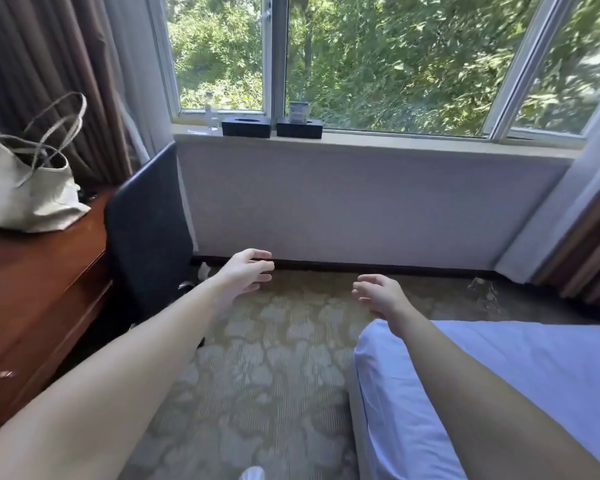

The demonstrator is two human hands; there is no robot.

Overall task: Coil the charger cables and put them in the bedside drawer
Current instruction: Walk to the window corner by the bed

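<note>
Two bare hands reach forward mid-frame, left hand [246, 275] and right hand [378, 294], fingers loosely curled, grasping nothing. No charger cables visible anywhere; bedside drawer not identifiable. Wooden surface [39, 271] at left, bed [534, 368] lower right. Seemingly nothing coiled or stowed yet.

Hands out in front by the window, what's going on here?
A person stands between a wooden desk and a bed, facing the window. The left hand and right hand are both held out over the carpet, fingers loosely curled, holding nothing. No charger cable or bedside drawer is in view, so nothing shows the coiling as begun. A bag sits on the desk, untouched.
</note>
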